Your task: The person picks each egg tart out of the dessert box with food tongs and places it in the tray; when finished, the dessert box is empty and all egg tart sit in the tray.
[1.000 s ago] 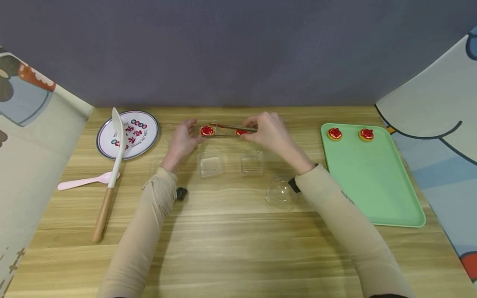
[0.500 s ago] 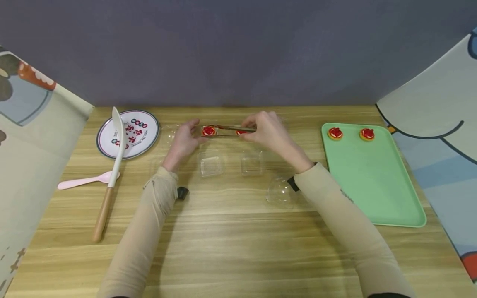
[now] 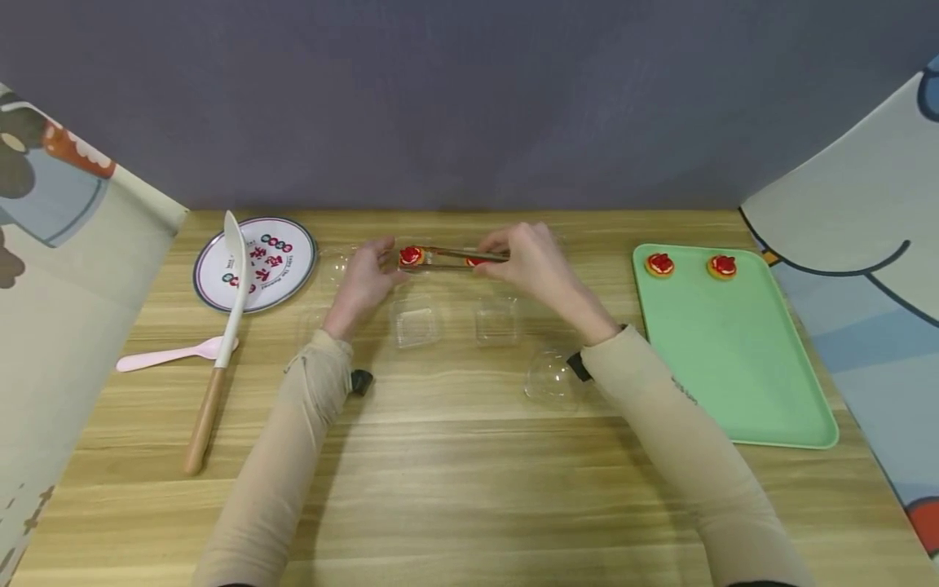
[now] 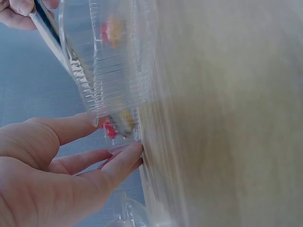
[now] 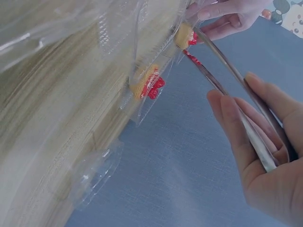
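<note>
My left hand [image 3: 367, 277] holds a small clear plastic box [image 4: 116, 144] between thumb and fingers at the back of the table. In it sits a small tart [image 3: 412, 256] with red topping, tipped a little. From the right, my right hand [image 3: 530, 257] grips metal tongs [image 5: 215, 81] between thumb and fingers. Their tips stand apart beside this tart, and one is smeared red. Under the tongs, a second tart [image 5: 149, 84] rests in another clear container, partly hidden by my right hand in the head view.
Two clear boxes [image 3: 416, 324] and a clear dome lid [image 3: 550, 375] lie nearer. Right, a green tray [image 3: 734, 359] bears two tarts [image 3: 722, 267]. Left, a long wooden-handled spoon [image 3: 205, 408] lies across a printed plate [image 3: 286, 281] and a pink spoon [image 3: 169, 357]. A dark wall [image 3: 469, 106] stands behind.
The tongs' tips have drawn slightly right, off the tart's top. The tart has shifted a little right and tipped. Both hands have stayed nearly in place.
</note>
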